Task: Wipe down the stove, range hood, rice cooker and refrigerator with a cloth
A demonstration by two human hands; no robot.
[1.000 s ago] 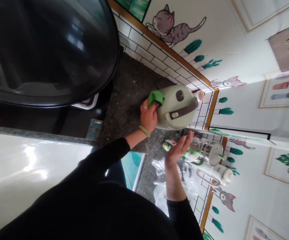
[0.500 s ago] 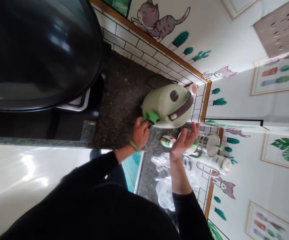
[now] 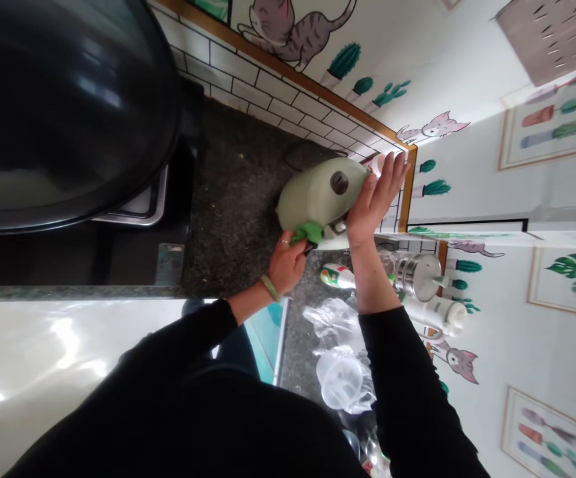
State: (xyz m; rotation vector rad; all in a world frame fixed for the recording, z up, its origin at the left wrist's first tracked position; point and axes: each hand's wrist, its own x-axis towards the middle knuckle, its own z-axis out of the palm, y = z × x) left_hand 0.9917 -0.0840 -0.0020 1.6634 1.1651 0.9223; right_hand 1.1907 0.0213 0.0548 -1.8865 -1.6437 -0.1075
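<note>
A pale green rice cooker [image 3: 307,196] with a dark round vent on its lid stands on the dark counter by the tiled wall. My left hand [image 3: 288,265], wearing a ring and a bracelet, is closed on a green cloth [image 3: 308,232] pressed to the cooker's near side. Something small and dark shows beneath the cloth; I cannot make it out. Over the cooker's handle end lies my right hand [image 3: 373,202], its fingers stretched out. That hand covers most of the handle.
A large black wok lid [image 3: 68,119] covers the stove at left. Right of my left hand lie a white-and-green bottle [image 3: 337,275], clear plastic bags [image 3: 332,318] and a clear plastic tub [image 3: 341,382]. Steel-lidded jars [image 3: 420,275] and a white bottle [image 3: 442,315] stand by the wall.
My right hand has moved from beside the cooker onto its handle end. The left hand and green cloth have shifted slightly along the cooker's side.
</note>
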